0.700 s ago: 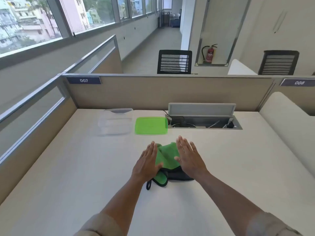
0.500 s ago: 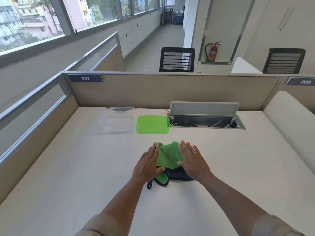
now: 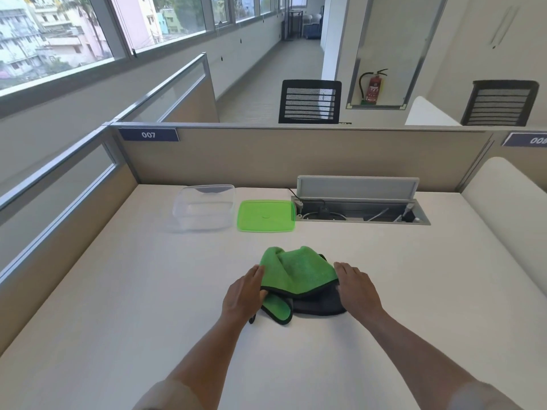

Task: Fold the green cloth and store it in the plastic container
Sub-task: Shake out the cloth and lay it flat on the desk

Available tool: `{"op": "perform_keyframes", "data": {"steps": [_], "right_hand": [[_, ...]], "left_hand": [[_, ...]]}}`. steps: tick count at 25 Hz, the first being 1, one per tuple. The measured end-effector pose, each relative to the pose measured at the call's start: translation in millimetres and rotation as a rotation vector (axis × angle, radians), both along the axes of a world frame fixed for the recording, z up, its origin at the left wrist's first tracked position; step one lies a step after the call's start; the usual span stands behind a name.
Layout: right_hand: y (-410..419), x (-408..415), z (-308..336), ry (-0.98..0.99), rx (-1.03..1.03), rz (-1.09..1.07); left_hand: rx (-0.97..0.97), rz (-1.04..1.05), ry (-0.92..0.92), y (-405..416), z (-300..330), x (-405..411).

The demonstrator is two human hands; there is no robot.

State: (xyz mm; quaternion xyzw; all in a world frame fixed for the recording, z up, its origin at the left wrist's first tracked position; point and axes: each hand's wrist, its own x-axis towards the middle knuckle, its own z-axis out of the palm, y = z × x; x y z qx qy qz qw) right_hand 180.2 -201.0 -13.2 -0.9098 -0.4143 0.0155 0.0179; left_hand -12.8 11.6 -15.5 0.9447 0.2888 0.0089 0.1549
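Note:
A green cloth (image 3: 299, 273) with a black edge and a dark grey underside lies crumpled in the middle of the white desk (image 3: 118, 306). My left hand (image 3: 245, 294) rests flat on the cloth's left edge. On its right side lies my right hand (image 3: 356, 288), fingers together and pressed on the dark part. Neither hand grips the cloth. A clear plastic container (image 3: 204, 207) stands open and empty at the back left. Its green lid (image 3: 266, 216) lies flat just to the right of it.
An open cable tray (image 3: 359, 207) with a raised flap is set into the desk at the back right. Beige partition walls (image 3: 296, 156) close the desk at the back and left. A white rounded divider (image 3: 509, 202) bounds the right side.
Both hands have slid apart from the cloth's middle to its left and right edges, and more of the green surface now shows between them.

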Motion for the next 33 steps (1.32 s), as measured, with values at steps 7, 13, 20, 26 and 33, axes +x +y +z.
{"op": "perform_keyframes", "data": {"steps": [7,13,20,26,33], "right_hand": [[7,5,8,0.077,0.104,-0.087],[12,15,24,0.081,0.347,-0.155],[14,35,58,-0.077,0.532,-0.155],[18,61,107,-0.222,0.571,-0.194],[30,70,163,-0.219,0.828,-0.211]], "left_hand": [[-0.036,0.114,-0.048,9,9,-2],[-0.017,0.244,-0.177,29,21,-6],[-0.036,0.384,-0.285,54,45,-9],[0.029,0.471,-0.378,78,85,-3],[0.007,0.527,-0.752,95,150,17]]}}
